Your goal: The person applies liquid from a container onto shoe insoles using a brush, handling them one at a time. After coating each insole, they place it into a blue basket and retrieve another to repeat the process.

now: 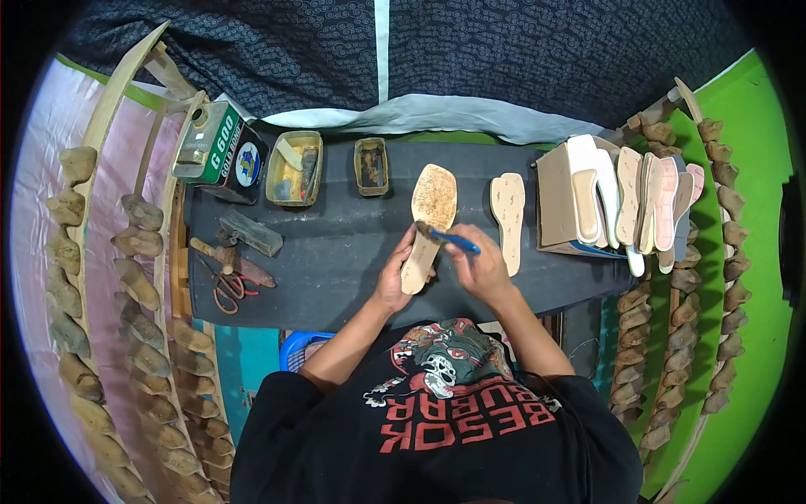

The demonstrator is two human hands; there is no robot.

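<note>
My left hand holds a tan shoe insole by its narrower lower half. The wide upper end of the insole is coated with a brownish, wet-looking layer. In my right hand is a brush with a blue handle. Its dark bristles touch the insole near the middle, just below the coated part. A second pale insole, marked with small dark prints, lies on the dark table to the right of my right hand.
At the back left stand a green glue can, a yellow tray and a smaller tray. Scissors and a grey block lie left. A cardboard box with insoles is right. Racks of shoe lasts flank the table.
</note>
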